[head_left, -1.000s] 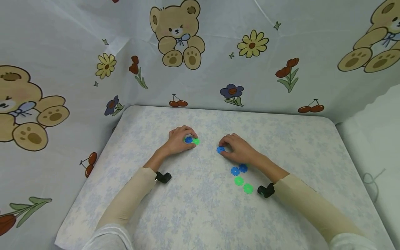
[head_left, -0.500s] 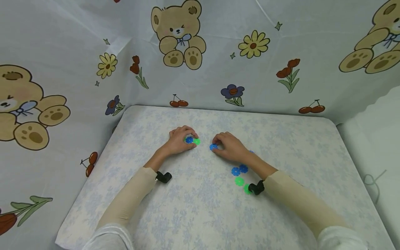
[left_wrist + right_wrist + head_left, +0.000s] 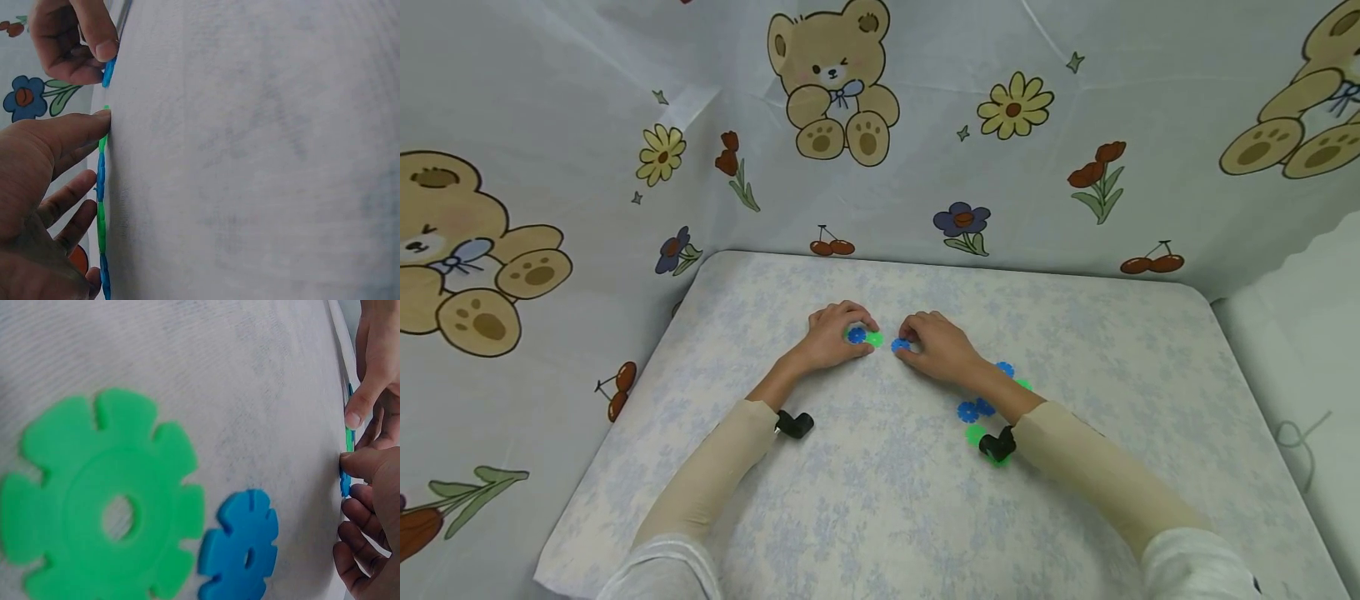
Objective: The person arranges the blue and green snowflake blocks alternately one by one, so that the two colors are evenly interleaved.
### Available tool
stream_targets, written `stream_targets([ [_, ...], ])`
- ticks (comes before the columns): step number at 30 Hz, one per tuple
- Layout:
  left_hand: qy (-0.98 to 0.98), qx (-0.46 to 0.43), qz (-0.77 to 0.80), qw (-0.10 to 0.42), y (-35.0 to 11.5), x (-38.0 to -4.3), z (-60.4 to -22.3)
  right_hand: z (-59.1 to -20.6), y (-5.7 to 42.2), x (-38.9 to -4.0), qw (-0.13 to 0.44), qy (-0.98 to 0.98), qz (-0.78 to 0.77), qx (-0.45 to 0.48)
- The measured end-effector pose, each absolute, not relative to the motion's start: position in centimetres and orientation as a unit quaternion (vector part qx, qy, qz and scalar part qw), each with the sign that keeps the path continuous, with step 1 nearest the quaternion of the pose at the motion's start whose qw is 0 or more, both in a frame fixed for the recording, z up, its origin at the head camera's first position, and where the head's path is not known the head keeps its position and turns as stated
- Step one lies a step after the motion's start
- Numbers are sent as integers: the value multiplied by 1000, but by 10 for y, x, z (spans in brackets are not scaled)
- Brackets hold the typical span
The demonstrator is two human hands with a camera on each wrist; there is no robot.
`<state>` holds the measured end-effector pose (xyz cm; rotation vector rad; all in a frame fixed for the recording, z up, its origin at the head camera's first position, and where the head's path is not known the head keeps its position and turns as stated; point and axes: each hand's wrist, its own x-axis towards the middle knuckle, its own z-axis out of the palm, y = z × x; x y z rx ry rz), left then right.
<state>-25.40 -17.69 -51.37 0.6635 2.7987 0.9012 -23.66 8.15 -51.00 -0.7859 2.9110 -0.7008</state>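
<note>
My left hand pinches the end green snowflake disc of a row of notched plastic discs on the table. A blue disc sits beside it within the hand's curve. Seen edge-on in the left wrist view, the row alternates green and blue, with another green disc and a blue disc further along. My right hand pinches a separate blue snowflake disc between thumb and finger. A small gap lies between this disc and the row's green end.
Loose discs lie around my right forearm: blue discs and green discs, some partly covered by the wrist camera. The patterned cloth-covered table meets a bear-print curtain at the back.
My right hand has moved left and slightly away from me with its blue disc, closer to the row. Loose discs behind the right forearm have come into view. My left hand keeps its place.
</note>
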Motion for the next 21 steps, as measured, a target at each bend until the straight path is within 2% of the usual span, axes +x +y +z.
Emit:
stream_targets([
  [21,927,218,297,67,-178,-256,-515,-509,67,-241,38,938,-235,-253],
])
